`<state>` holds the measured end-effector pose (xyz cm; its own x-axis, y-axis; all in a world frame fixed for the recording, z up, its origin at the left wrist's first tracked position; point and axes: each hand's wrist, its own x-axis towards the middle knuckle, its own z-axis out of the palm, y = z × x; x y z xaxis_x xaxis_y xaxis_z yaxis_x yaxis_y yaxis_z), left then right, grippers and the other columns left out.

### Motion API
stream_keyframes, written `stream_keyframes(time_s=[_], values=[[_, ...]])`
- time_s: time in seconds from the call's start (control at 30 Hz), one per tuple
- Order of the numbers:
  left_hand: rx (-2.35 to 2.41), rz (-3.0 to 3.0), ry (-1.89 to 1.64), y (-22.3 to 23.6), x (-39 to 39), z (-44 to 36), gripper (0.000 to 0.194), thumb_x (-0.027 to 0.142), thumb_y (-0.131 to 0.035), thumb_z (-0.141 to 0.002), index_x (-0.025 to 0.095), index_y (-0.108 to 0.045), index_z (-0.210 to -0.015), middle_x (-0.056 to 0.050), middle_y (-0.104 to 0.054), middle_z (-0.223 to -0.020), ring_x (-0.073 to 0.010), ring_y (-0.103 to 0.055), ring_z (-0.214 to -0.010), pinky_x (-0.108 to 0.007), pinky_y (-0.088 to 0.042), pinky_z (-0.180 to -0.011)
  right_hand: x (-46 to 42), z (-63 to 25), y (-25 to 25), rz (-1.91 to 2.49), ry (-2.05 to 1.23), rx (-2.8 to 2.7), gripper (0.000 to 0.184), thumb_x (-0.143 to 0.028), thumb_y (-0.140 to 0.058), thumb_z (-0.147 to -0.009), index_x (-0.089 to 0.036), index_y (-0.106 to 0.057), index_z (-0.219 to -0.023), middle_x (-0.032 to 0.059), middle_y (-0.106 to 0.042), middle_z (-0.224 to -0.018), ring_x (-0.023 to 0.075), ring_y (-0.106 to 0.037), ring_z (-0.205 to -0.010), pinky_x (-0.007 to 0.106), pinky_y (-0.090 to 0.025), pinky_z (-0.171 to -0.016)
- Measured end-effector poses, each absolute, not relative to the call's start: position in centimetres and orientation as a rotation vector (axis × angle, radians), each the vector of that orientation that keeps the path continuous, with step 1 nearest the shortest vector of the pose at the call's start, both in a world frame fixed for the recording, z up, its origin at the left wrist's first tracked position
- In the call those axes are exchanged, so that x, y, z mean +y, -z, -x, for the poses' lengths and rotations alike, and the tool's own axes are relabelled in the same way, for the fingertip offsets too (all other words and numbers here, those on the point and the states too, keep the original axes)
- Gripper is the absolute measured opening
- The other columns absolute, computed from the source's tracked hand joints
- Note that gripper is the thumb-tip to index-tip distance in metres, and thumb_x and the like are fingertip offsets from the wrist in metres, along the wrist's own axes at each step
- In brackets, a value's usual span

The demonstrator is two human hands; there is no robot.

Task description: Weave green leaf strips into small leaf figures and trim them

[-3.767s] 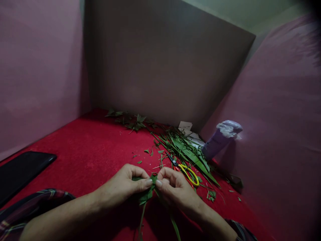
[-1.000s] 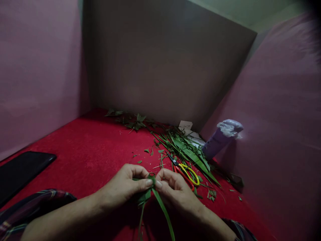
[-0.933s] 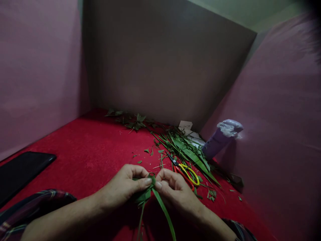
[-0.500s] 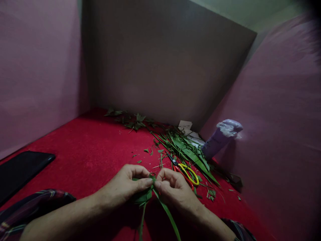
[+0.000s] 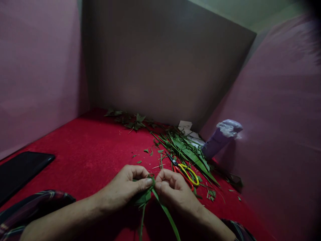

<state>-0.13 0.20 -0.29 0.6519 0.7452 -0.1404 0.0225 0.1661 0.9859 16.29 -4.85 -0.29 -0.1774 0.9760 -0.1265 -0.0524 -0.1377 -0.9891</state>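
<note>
Between my hands is a small woven piece of green leaf strips (image 5: 142, 198), with long strips trailing down toward me. My left hand (image 5: 130, 184) is closed on it, thumb on top and forefinger curled behind. My right hand (image 5: 173, 187) pinches at a leaf strip (image 5: 166, 211) on the right side of the piece; its fingertips nearly meet the left thumb. The strip's hold point is partly hidden by the fingers. Just beyond my right hand lie scissors (image 5: 184, 170) with one yellow and one red handle, blades pointing away to the left.
A heap of long green leaves (image 5: 188, 152) lies behind the scissors on the red cloth (image 5: 82, 150). Leafy sprigs (image 5: 136, 122) lie along the back wall. A purple wrapped bundle (image 5: 219, 139) leans at the right wall, near white papers (image 5: 185, 125). A black flat device (image 5: 27, 167) lies at left.
My right fingertips have drawn slightly apart from my left thumb. The woven piece has shifted very little, and the surroundings are unchanged.
</note>
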Motion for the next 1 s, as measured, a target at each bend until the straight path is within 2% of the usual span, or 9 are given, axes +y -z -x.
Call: stream_keyframes(time_s=[0.23,0.5,0.77,1.0], values=[[0.758,-1.22,-0.615,0.0,0.12,0.21,0.039,0.047,-0.074,-0.059,0.014,-0.056,-0.07,0.004,-0.052,-0.052,-0.0089,-0.045,-0.047,-0.021,-0.031,-0.045,-4.72,-16.41,0.51,1.192,-1.409,-1.245,0.018,-0.029,-0.06,-0.073,-0.018,-0.047,-0.067,-0.0129,-0.034,-0.041,0.0023,-0.023,-0.035,0.016,-0.018,-0.035],[0.711,-1.241,-0.608,0.31,0.3,0.16,0.04,0.05,-0.072,-0.059,0.014,-0.056,-0.063,0.007,-0.047,-0.049,-0.0066,-0.037,-0.045,-0.019,-0.028,-0.043,-4.75,-16.35,0.79,1.186,-1.405,-1.31,0.027,-0.038,-0.064,-0.073,-0.017,-0.047,-0.066,-0.0121,-0.034,-0.042,0.0029,-0.023,-0.038,0.017,-0.018,-0.038],[0.703,-1.228,-0.597,0.26,0.12,0.04,0.038,0.048,-0.071,-0.062,0.014,-0.054,-0.063,0.007,-0.045,-0.05,-0.0061,-0.034,-0.045,-0.019,-0.025,-0.043,-4.9,-16.34,1.12,1.149,-1.419,-1.282,0.027,-0.038,-0.064,-0.073,-0.017,-0.049,-0.068,-0.0118,-0.035,-0.043,0.003,-0.023,-0.039,0.017,-0.018,-0.038],[0.725,-1.25,-0.616,-0.14,0.06,0.08,0.041,0.05,-0.07,-0.062,0.012,-0.056,-0.066,0.006,-0.047,-0.051,-0.0068,-0.038,-0.046,-0.02,-0.028,-0.045,-4.82,-16.22,0.76,1.139,-1.446,-1.235,0.033,-0.043,-0.068,-0.07,-0.018,-0.047,-0.067,-0.0131,-0.033,-0.04,0.002,-0.023,-0.036,0.016,-0.018,-0.036]])
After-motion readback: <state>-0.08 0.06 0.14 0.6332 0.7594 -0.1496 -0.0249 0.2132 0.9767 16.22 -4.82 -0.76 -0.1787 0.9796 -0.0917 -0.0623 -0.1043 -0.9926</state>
